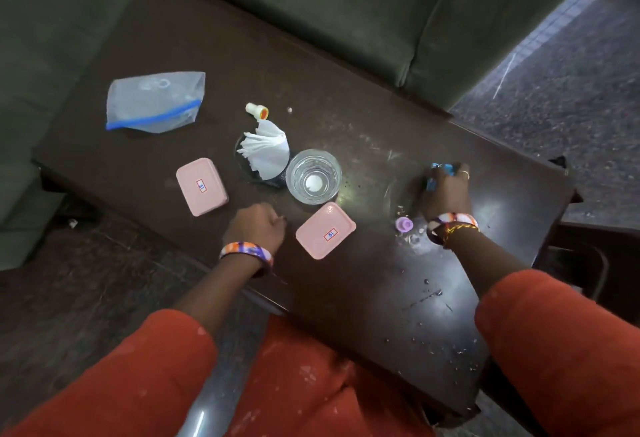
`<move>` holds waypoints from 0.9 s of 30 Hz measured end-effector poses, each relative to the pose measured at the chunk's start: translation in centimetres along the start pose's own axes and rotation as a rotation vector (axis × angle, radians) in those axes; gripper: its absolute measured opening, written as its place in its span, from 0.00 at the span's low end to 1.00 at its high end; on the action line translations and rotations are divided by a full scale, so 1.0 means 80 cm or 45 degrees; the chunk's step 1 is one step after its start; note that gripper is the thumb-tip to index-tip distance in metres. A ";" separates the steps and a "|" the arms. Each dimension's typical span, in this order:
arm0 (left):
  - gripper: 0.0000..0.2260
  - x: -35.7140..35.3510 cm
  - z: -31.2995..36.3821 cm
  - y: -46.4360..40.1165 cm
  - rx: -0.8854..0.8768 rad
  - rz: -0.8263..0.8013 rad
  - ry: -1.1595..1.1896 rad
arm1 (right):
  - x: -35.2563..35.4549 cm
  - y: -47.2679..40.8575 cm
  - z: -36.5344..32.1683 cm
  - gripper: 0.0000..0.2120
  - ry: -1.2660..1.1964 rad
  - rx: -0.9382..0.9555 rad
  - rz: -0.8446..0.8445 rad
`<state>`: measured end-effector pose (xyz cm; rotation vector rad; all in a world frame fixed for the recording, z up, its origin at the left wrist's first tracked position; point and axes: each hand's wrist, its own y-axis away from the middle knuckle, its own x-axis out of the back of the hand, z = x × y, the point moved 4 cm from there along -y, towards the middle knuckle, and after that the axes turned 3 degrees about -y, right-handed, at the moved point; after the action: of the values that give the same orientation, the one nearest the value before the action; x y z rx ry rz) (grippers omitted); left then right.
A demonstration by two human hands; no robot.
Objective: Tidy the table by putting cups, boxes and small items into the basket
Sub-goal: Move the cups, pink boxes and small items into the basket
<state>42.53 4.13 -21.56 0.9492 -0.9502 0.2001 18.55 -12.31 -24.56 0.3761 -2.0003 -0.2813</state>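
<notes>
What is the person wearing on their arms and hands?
Both arms have loose orange-red sleeves pushed up. The left hand has a beaded orange, purple and white bracelet at its wrist. The right hand has a similar bracelet and a ring.

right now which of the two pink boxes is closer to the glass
The pink box with the flared rim, lying between the two hands: its corner almost meets the glass. The other pink box sits farther left, beyond the napkins.

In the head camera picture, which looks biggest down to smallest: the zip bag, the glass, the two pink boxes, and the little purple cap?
1. Zip bag, clearly the largest.
2. The pink box on the left, the pink box nearer the middle and the glass look about alike; I would not rank them.
3. Purple cap, by far the smallest.
</notes>
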 end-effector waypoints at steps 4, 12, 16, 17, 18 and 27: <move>0.10 0.015 -0.025 -0.007 0.006 0.032 0.081 | 0.013 0.038 -0.024 0.24 -0.234 -0.074 0.179; 0.10 -0.012 0.087 0.061 -0.405 -0.328 0.024 | 0.035 0.122 -0.017 0.10 -1.355 -0.781 0.022; 0.11 -0.018 0.192 0.107 -0.706 -0.351 -0.064 | 0.120 0.141 0.000 0.12 -1.214 -0.578 0.029; 0.11 -0.019 0.228 0.121 -0.787 -0.342 -0.073 | 0.148 0.143 0.010 0.14 -1.187 -0.527 0.059; 0.12 -0.020 0.267 0.137 -0.888 -0.325 -0.076 | 0.177 0.145 0.022 0.17 -1.163 -0.478 0.092; 0.11 -0.076 0.578 0.364 -1.681 -0.227 -0.185 | 0.445 0.209 0.220 0.22 -0.900 -0.583 0.460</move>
<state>-4.37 -12.37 1.87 -0.1885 -0.8767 -0.6099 -14.41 -9.89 3.10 -0.4368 -2.5394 -0.6936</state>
